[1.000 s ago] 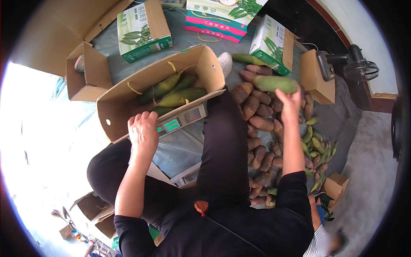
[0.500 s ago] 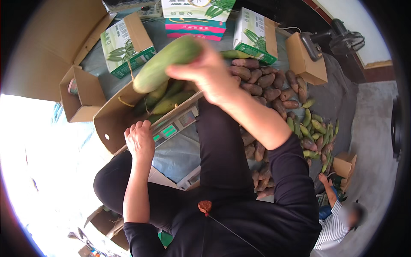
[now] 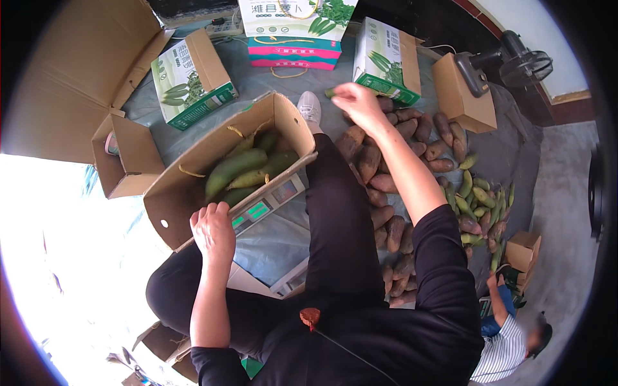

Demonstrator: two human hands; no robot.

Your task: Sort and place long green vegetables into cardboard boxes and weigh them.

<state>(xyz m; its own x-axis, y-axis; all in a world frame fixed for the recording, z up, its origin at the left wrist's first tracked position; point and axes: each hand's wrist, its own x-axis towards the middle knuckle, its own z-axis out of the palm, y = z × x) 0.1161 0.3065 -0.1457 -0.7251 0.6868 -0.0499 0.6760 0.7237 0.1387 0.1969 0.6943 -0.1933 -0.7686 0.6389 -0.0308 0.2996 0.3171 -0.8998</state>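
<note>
Between my legs, an open cardboard box (image 3: 212,141) sits tilted on a scale with a lit green display (image 3: 259,211). Several long green radishes (image 3: 235,168) lie inside it. My left hand (image 3: 214,226) has its fingers curled over the box's near wall. Farther right, my right hand (image 3: 358,106) is closed around a green radish (image 3: 331,93) beside the pile of purplish-brown radishes (image 3: 370,161). Only one tip of that radish shows; the hand hides the rest.
Printed cartons (image 3: 193,77) stand beyond the box, with pink-and-teal boxes (image 3: 296,53) among them. Small green radishes (image 3: 479,199) are heaped at the right. A fan (image 3: 524,61) is at far right. Another person (image 3: 505,347) works at the lower right.
The large green radish that my right hand held over the box now lies inside it. My right hand has moved right to another radish near the pile. My left hand stays at the box wall.
</note>
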